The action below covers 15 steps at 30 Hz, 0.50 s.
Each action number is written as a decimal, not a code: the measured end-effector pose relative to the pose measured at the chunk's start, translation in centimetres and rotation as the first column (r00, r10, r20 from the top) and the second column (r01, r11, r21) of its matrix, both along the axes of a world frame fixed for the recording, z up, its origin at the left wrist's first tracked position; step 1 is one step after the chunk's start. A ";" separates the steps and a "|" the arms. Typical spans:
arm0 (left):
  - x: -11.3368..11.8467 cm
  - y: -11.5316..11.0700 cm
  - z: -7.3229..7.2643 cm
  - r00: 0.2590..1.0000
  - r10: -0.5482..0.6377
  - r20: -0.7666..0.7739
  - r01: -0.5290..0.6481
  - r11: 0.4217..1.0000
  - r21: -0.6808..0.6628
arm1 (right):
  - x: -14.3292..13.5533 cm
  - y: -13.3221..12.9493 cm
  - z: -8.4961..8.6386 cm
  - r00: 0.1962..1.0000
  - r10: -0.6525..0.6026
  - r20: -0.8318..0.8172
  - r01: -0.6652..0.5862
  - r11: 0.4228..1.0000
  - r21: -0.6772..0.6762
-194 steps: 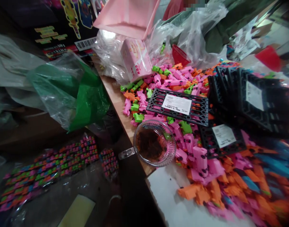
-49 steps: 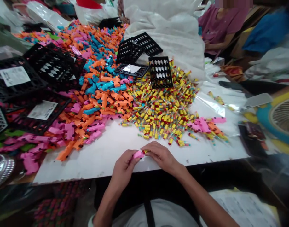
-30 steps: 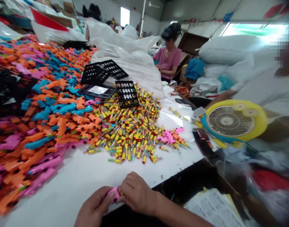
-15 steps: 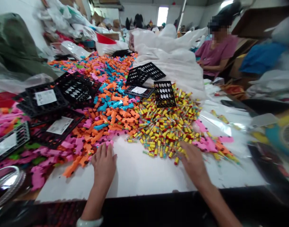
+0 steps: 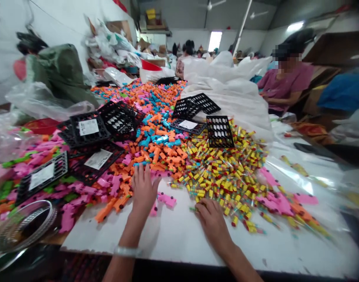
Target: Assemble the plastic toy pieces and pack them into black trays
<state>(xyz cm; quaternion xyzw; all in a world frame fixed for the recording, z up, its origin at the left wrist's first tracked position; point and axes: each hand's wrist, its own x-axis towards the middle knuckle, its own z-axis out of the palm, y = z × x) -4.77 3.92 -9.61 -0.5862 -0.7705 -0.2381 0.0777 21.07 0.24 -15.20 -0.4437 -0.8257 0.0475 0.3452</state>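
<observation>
My left hand point(image 5: 144, 188) reaches over the near edge of a heap of orange, blue and pink toy pieces point(image 5: 170, 156), fingers spread. Just right of it, a pink piece point(image 5: 166, 199) lies on the white tabletop point(image 5: 173, 231). My right hand point(image 5: 211, 217) is low on the tabletop at the near left edge of a pile of small yellow-and-red tubes point(image 5: 217, 172). Its fingers are curled, and a small greenish tip point(image 5: 193, 209) shows at them; the rest of what they hold is hidden.
Black grid trays point(image 5: 220, 131) lie on the piles, and more labelled trays point(image 5: 92, 127) at the left. A clear round container point(image 5: 26, 227) stands at the near left. A person in a pink top point(image 5: 287, 88) sits at the back right.
The view has shifted. My right hand has moved left and nearer, off the tube pile's edge. My left hand has opened wider, and pink pieces now lie beside it on the white surface.
</observation>
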 end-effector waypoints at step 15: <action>-1.6 5.3 2.3 0.996 -0.019 -0.085 0.011 0.995 -0.096 | -11.1 7.2 4.1 1.000 0.024 -0.012 -0.025 0.999 -0.040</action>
